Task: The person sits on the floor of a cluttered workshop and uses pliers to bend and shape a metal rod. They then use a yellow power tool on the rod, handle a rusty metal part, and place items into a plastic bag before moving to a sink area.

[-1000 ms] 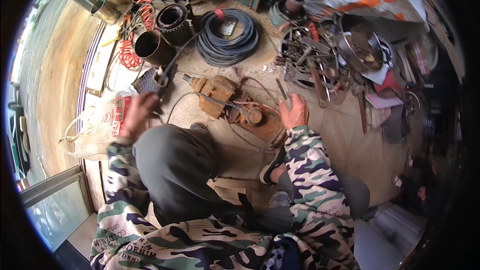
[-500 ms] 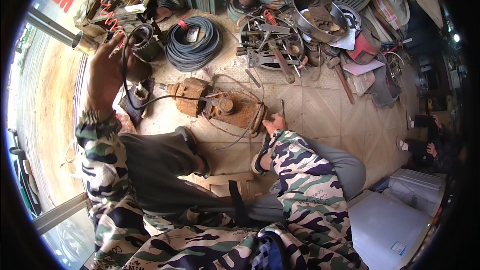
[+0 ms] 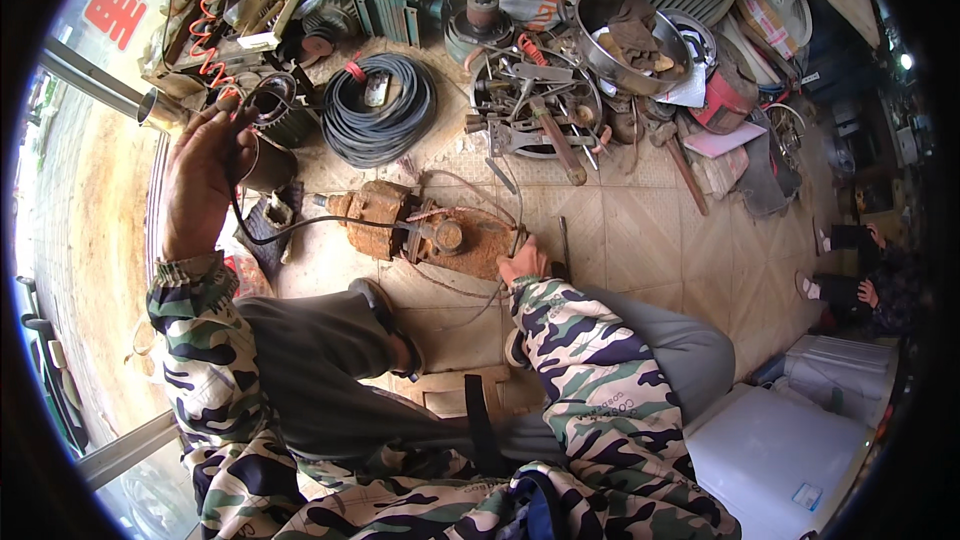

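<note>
A rusty motor (image 3: 468, 240) lies on the tiled floor in front of me, its shaft end facing left. From its top a black cable (image 3: 290, 237) runs left and curves up into my left hand (image 3: 205, 175), which is raised with its fingers closed around it. At the motor's right end, my right hand (image 3: 524, 260) has its fingers bent round a thin cord (image 3: 519, 212) that loops past that end; the exact grip is partly hidden. A slim metal rod (image 3: 563, 240) lies just right of this hand.
Beyond the motor lie a coil of dark cable (image 3: 378, 110), a pile of tools (image 3: 540, 105) and a metal bowl (image 3: 685, 60). A hammer (image 3: 685, 170) rests on the floor to their right. White boxes (image 3: 780, 450) stand at lower right. Another person's hand (image 3: 868, 292) shows at far right.
My right hand has moved left onto the motor's end and closed on the cord, whose lower stretch has shifted. My left hand keeps the black cable and has hardly moved.
</note>
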Action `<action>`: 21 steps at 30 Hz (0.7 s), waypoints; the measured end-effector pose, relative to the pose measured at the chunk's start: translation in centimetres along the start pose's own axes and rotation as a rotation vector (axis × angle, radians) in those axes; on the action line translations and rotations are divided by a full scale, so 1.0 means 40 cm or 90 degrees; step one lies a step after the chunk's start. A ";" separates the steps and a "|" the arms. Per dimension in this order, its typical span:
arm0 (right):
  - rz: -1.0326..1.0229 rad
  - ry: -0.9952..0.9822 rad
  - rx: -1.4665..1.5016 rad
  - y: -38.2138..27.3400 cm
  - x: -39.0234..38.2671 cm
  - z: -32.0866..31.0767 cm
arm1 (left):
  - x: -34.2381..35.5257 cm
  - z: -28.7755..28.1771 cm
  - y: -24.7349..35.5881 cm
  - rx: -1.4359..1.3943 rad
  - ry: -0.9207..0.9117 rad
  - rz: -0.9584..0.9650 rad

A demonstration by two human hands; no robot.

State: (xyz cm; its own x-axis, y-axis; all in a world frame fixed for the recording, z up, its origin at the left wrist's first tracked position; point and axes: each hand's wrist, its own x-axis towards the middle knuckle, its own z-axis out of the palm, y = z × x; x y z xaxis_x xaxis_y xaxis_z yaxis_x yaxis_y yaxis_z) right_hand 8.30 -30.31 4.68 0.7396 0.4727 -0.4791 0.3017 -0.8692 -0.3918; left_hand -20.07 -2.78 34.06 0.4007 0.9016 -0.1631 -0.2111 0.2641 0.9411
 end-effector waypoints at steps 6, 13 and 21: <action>-0.077 0.120 -0.050 -0.019 -0.028 0.013 | -0.003 0.013 0.003 0.008 0.002 0.014; -0.244 0.278 -0.110 -0.030 -0.028 0.064 | 0.002 -0.007 0.010 0.010 0.007 0.007; -0.087 0.150 -0.126 -0.099 -0.068 -0.001 | -0.016 -0.058 0.027 -0.004 0.028 0.022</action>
State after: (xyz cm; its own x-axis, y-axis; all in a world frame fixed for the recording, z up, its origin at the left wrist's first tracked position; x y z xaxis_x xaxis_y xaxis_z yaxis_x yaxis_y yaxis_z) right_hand 5.12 -28.17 7.57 0.7959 0.5607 -0.2283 0.5022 -0.8221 -0.2682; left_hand -22.62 -2.30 34.50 0.3539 0.9242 -0.1439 -0.2298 0.2350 0.9444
